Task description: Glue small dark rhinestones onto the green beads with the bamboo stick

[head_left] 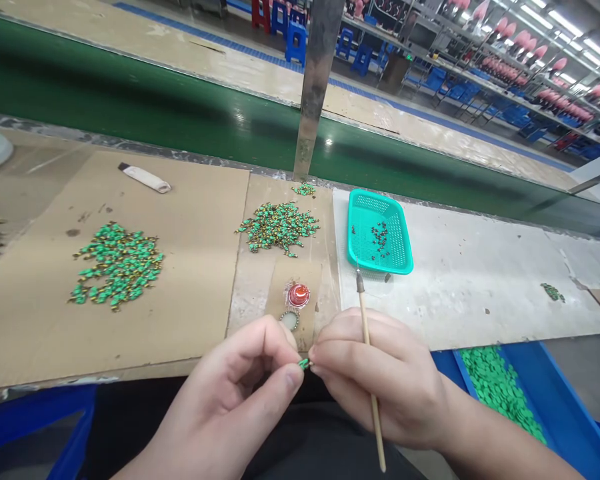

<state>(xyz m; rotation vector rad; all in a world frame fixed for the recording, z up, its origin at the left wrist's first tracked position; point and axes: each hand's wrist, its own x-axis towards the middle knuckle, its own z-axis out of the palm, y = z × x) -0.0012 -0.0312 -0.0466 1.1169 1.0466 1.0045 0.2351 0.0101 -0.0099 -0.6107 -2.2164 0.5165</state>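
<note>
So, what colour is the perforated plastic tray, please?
The perforated plastic tray is turquoise; head view.

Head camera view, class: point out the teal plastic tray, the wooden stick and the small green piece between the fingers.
Teal plastic tray (380, 265): head view, near rim.
Wooden stick (363, 307): head view, upper shaft.
Small green piece (305, 363): head view, its visible middle.

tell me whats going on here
A person at a workbench pinches a tiny green piece between the fingertips of the left hand and right hand. The right hand also holds a thin wooden stick. Just ahead sits a small red dish. Green pieces lie in piles on cardboard, a teal basket holds a few dark pieces, and a blue tray holds more green ones.
</note>
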